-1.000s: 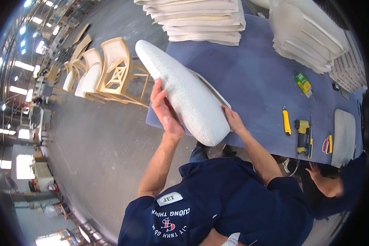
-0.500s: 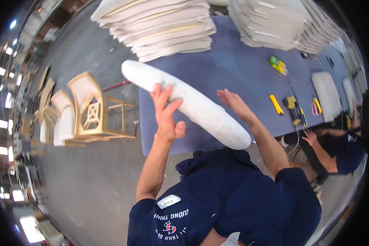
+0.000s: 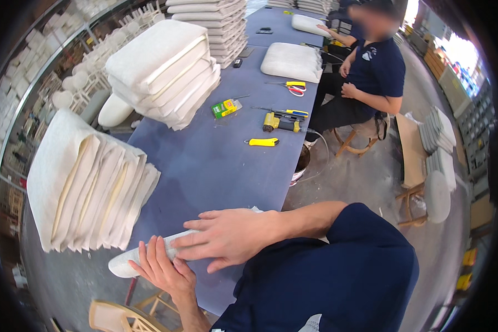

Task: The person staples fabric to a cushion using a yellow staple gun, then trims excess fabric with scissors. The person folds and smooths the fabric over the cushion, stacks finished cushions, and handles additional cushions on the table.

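A pale, fabric-covered seat cushion point(image 3: 123, 264) is seen edge-on at the near end of the blue-grey worktable. My left hand point(image 3: 167, 272) holds it near its left end, fingers extended along the fabric. Across its upper side lies my right hand point(image 3: 232, 235), fingers outstretched and spread, close beside the left fingertips. Much of the cushion is hidden behind my hands and right forearm.
Stacked cushions point(image 3: 74, 182) stand left, with another stack point(image 3: 155, 72) beyond. On the table point(image 3: 205, 171) lie a yellow-handled cutter point(image 3: 263, 142), an air stapler point(image 3: 279, 123), a green-yellow box point(image 3: 225, 108) and red-handled scissors point(image 3: 296, 88). A co-worker point(image 3: 365, 72) sits right; wooden chair point(image 3: 116, 316) lower left.
My view has swung toward the right side of the workshop. My right hand, apart from the cushion before, now rests on it. The left hand stays at the cushion.
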